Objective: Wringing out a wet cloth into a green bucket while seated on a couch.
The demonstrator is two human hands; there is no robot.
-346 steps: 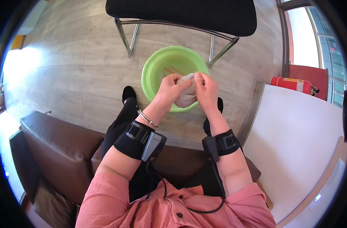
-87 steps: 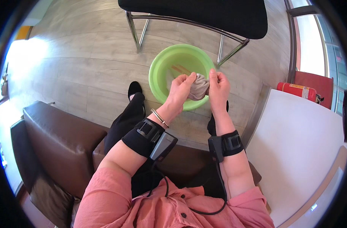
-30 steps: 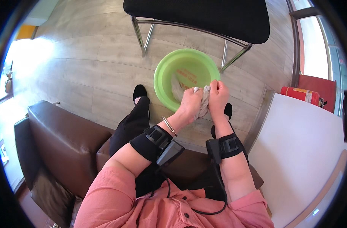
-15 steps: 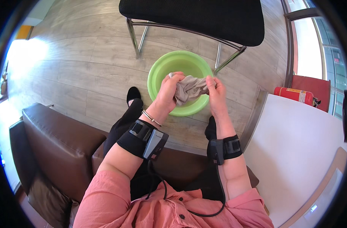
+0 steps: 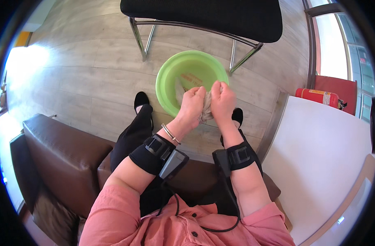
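Observation:
Both my fists are closed on a crumpled grey-beige cloth (image 5: 207, 110), bunched and twisted between them. My left hand (image 5: 190, 107) grips one side of it, and my right hand (image 5: 222, 101) the other, with the knuckles close together. Most of the cloth is hidden inside the fingers. Just beyond and partly beneath the hands, a light green plastic basin (image 5: 164, 70) stands on the floor. Reddish printing shows on its bottom. A pale patch inside its left side, next to my left hand, is too unclear to name.
A black chair (image 5: 204, 16) with metal legs stands behind the basin. Brown leather seating (image 5: 66, 149) is at my left and under me. A white table (image 5: 310, 143) stands at my right, with a red fire extinguisher (image 5: 318, 97) past its far edge. Cables hang from my forearm straps.
My hands have drawn together and nearer to me. The cloth, spread between them before, is now bunched up and twisted. More of the basin's inside shows.

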